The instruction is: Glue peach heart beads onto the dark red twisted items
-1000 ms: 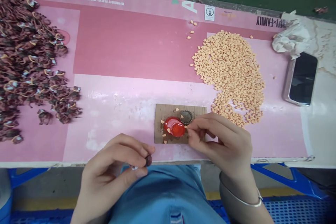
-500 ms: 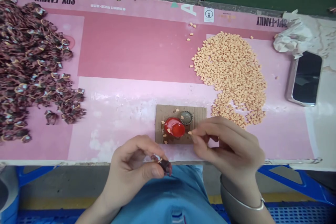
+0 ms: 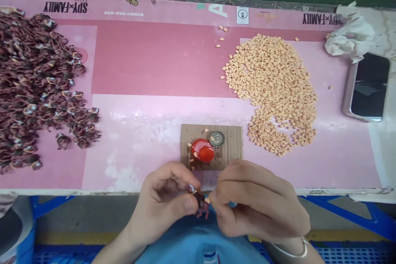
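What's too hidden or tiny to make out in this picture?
Head view, the dark piece in the left hand: the fingers hide most of it.
Head view, the peach bit held by the right hand: too small to show its exact shape.
Head view, the dark tangled heap: the left edge cuts it off.

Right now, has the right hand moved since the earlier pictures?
Yes: the right hand has moved from beside the cardboard square to below its near edge.

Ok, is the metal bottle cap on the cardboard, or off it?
On it: the bottle cap lies on the cardboard piece, beside the red dome.
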`<state>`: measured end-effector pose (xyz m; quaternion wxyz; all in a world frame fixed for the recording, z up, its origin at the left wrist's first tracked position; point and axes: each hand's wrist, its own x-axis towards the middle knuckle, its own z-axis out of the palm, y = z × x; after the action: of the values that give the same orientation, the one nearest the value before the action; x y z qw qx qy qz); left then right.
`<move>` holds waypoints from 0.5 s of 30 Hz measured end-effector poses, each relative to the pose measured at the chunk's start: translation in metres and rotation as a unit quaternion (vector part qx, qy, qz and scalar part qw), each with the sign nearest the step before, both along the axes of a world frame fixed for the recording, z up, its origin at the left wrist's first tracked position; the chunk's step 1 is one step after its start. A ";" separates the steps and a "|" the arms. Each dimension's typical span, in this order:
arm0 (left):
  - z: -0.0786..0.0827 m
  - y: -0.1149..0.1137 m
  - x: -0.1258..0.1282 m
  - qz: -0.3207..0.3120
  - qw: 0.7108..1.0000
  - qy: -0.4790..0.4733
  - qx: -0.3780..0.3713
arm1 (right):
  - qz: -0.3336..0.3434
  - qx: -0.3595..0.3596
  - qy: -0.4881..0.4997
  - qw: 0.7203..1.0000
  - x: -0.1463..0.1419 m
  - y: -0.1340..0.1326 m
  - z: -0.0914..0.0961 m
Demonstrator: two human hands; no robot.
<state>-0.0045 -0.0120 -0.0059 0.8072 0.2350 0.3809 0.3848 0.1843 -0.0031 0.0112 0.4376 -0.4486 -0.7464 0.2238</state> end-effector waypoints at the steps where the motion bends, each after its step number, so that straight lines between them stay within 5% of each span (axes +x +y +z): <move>1: 0.001 0.000 0.000 -0.001 1.000 0.000 -0.004 | 0.007 0.000 -0.006 1.000 0.001 0.000 0.001; 9: -0.001 -0.003 0.003 0.039 0.997 0.063 0.031 | 0.007 0.015 -0.053 0.998 0.008 -0.012 -0.003; 13: 0.008 0.006 0.000 0.047 0.971 0.187 0.142 | 0.015 0.014 -0.090 0.996 0.014 -0.014 -0.003; 15: 0.017 0.025 -0.009 0.008 0.928 0.277 0.249 | 0.000 0.012 -0.115 0.993 0.025 -0.015 -0.003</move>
<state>-0.0131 0.0130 0.0113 0.5823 0.5228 0.4826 0.3932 0.2098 -0.0182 0.0080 0.3540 -0.4661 -0.7945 0.1617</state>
